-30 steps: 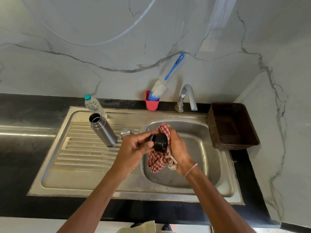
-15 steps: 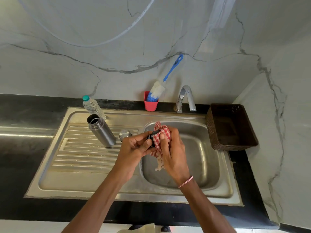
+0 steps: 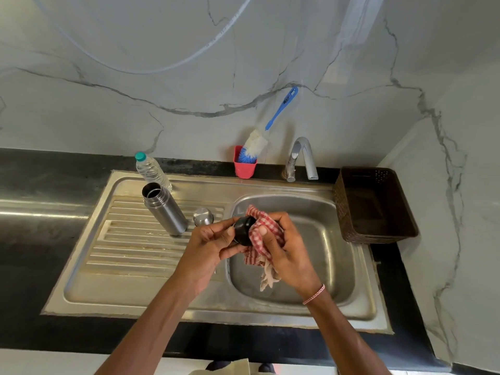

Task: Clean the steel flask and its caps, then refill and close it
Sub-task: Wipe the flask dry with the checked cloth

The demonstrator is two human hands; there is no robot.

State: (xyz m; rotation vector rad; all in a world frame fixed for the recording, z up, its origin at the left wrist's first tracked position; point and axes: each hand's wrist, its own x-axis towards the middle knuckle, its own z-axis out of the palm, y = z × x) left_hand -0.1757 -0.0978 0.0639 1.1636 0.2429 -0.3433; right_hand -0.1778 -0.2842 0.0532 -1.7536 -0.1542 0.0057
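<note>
As the left hand [image 3: 208, 244] pinches the black cap [image 3: 242, 230] and the right hand [image 3: 286, 253] grips a checked cloth [image 3: 261, 234] against it, both sit just right of the upright, open steel flask [image 3: 165, 209], nearer the left hand.

two bare forearms came in from the bottom edge, ending in the left hand [image 3: 208, 247] and the right hand [image 3: 286, 255]. the right wrist wore a thin twisted thread bracelet [image 3: 313, 295] - red and white strands, snug fit. dark shoe toes [image 3: 216, 365] showed at the bottom edge - too small for detail.
</note>
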